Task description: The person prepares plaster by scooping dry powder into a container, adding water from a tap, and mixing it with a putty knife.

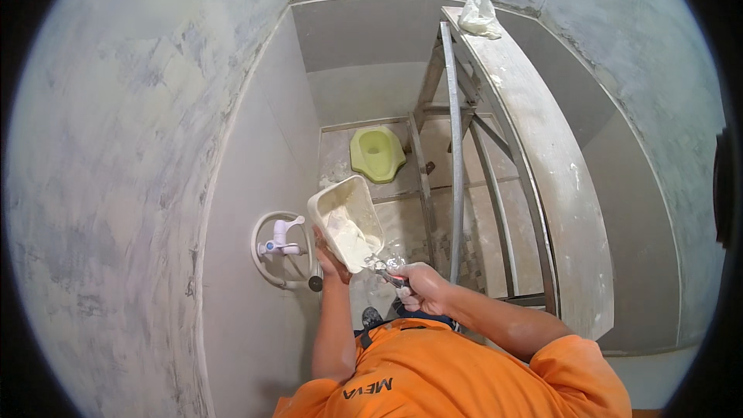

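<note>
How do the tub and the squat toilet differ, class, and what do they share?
Colour: the tub is cream-white; the squat toilet is yellow-green.
Place: the tub is held in the left hand; the squat toilet sits at floor level.
Outline: the tub is roughly rectangular; the squat toilet has cut-off corners.
Both are hollow and open-topped.

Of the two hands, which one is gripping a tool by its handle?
The right hand: it is closed around the handle of a small hand tool, whereas the left hand supports the cream tub.
</note>
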The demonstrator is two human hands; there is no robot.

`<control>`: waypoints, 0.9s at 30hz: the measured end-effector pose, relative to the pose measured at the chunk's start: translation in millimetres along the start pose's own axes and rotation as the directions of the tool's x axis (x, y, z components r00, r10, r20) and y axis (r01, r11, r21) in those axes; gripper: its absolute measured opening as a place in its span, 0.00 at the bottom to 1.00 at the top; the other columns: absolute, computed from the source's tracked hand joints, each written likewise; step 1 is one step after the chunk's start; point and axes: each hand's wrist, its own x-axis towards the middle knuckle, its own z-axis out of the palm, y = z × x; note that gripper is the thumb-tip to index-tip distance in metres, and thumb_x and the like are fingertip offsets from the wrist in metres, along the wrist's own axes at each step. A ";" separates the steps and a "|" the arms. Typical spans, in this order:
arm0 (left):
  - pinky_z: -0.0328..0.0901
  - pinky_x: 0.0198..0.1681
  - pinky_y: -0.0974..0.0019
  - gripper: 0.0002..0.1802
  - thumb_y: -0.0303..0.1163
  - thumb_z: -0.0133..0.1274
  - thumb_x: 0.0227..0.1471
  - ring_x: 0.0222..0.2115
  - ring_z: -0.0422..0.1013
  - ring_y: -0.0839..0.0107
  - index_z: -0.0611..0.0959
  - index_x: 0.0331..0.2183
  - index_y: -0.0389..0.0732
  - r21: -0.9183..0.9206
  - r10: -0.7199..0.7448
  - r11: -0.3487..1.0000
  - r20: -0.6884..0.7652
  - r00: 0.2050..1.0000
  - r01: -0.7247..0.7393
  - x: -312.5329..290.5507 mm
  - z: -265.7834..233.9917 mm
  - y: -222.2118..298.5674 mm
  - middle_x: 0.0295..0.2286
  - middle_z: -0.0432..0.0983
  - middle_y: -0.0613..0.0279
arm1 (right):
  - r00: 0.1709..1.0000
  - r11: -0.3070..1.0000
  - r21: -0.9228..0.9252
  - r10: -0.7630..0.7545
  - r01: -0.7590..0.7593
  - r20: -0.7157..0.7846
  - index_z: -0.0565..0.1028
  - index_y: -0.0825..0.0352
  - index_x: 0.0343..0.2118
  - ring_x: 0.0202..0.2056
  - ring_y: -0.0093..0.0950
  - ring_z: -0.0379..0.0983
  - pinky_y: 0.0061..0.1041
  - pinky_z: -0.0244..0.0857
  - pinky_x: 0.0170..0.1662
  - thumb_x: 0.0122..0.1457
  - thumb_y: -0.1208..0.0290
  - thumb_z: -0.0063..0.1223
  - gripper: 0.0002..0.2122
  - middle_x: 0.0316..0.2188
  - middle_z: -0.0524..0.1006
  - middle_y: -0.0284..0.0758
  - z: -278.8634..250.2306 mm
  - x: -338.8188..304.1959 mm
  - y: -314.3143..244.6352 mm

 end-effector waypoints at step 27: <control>0.77 0.45 0.52 0.35 0.59 0.41 0.67 0.43 0.79 0.56 0.72 0.58 0.38 -0.077 0.059 0.995 -0.029 0.998 -0.061 9.3 -1.9 1.1 0.47 0.78 0.53 | 0.929 0.875 -0.338 -0.369 0.347 -0.001 0.73 0.64 0.31 0.12 0.17 0.46 0.23 0.38 0.17 0.71 0.60 0.46 0.14 0.14 0.58 0.24 -15.7 34.4 1.3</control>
